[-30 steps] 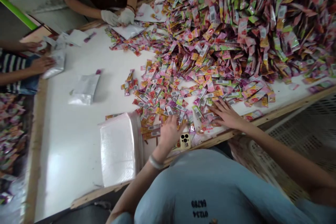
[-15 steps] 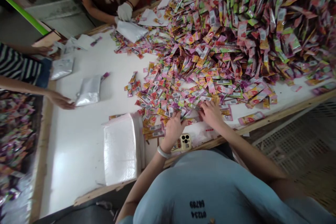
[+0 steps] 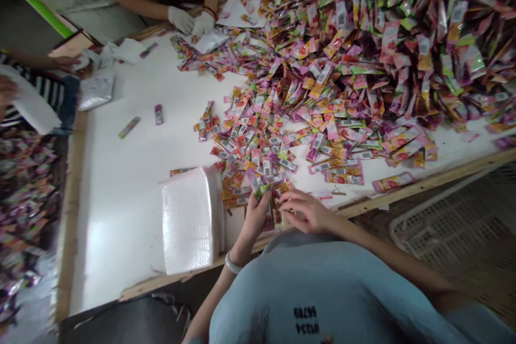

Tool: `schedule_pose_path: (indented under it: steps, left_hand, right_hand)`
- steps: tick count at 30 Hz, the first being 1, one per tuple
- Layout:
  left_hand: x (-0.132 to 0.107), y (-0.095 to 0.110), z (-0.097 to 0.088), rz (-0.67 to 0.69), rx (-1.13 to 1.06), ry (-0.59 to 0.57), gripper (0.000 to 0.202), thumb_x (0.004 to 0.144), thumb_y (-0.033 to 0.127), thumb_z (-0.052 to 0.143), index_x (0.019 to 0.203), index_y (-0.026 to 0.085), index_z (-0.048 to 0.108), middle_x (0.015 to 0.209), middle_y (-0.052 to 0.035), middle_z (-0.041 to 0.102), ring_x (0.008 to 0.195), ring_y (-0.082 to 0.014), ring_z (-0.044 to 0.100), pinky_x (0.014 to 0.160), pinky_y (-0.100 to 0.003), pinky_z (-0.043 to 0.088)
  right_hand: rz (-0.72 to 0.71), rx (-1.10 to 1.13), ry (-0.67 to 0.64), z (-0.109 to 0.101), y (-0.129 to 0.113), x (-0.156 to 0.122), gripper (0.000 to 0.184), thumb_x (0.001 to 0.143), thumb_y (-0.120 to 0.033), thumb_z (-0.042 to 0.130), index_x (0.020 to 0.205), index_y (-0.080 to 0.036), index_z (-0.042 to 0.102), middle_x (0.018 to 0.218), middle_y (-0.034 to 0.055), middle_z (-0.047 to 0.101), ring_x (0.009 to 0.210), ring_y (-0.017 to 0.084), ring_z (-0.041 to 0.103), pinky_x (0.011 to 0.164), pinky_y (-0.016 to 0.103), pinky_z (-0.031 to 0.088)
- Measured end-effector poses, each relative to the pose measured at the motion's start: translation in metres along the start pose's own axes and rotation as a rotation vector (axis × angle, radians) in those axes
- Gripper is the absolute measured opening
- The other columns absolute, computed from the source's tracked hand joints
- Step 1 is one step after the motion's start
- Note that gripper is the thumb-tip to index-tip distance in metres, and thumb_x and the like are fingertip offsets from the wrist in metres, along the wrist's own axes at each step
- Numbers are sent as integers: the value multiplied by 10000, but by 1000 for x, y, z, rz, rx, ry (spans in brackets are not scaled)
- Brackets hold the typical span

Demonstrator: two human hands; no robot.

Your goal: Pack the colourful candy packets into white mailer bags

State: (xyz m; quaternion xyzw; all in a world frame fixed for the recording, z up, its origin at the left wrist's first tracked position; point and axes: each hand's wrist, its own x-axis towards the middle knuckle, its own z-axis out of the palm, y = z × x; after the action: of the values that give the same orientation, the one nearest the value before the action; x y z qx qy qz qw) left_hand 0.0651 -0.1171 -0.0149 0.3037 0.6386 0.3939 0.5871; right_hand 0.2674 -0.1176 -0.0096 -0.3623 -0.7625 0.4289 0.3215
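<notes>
My left hand [image 3: 255, 216] and my right hand [image 3: 307, 209] meet at the table's near edge, both closed on one bunch of small colourful sachets [image 3: 271, 193] lifted just above the surface. A huge heap of the same sachets [image 3: 363, 48] covers the right and far half of the white table [image 3: 133, 172], thinning into a loose scatter [image 3: 266, 140] right in front of my hands. A stack of white padded bags [image 3: 191, 217] lies just left of my left hand.
Across the table a person in white gloves [image 3: 191, 19] handles a silver pouch. At the left edge a person in a striped top holds a white bag [image 3: 32, 105]. Two stray sachets [image 3: 158, 114] lie on the bare table. A plastic crate [image 3: 455, 231] sits lower right.
My hands raked sachets together from the scatter, drew back to the near edge and closed on a bunch. The silver pouch at mid-left is gone; the phone is now hidden.
</notes>
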Motion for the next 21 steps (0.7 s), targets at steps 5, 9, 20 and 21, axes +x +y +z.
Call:
schedule_pose_path:
  steps: [5, 9, 20, 21]
  left_hand:
    - [-28, -25, -22, -243, -291, 41, 571, 589, 513, 957, 995, 211, 691, 838, -28, 770, 839, -250, 767, 761, -332, 615]
    - [-25, -33, -24, -223, -420, 146, 582, 581, 523, 961, 998, 242, 668, 815, -1, 763, 777, -227, 771, 742, -337, 632]
    - [-63, -59, -32, -248, -335, -128, 532, 631, 633, 926, 761, 166, 707, 704, -73, 720, 713, -219, 724, 701, -320, 576]
    - [-64, -60, -31, -222, -316, -121, 539, 652, 653, 905, 734, 164, 692, 667, -63, 693, 682, -202, 699, 697, -317, 565]
  right_hand:
    - [97, -415, -136, -25, 42, -24, 568, 838, -265, 714, 1389, -177, 604, 1351, 202, 613, 1237, 362, 601, 1008, 543, 540]
    - [157, -528, -201, -14, 57, -19, 348, 901, -354, 740, 1201, -185, 689, 1206, 179, 664, 1103, 346, 642, 916, 505, 570]
    - [31, -716, -214, 16, 50, 48, 197, 985, -128, 543, 950, -212, 718, 1102, 150, 664, 1131, 331, 547, 912, 461, 474]
    - [15, -732, -228, 17, 51, 50, 223, 981, -106, 527, 938, -214, 717, 1025, 136, 660, 1088, 317, 545, 893, 443, 466]
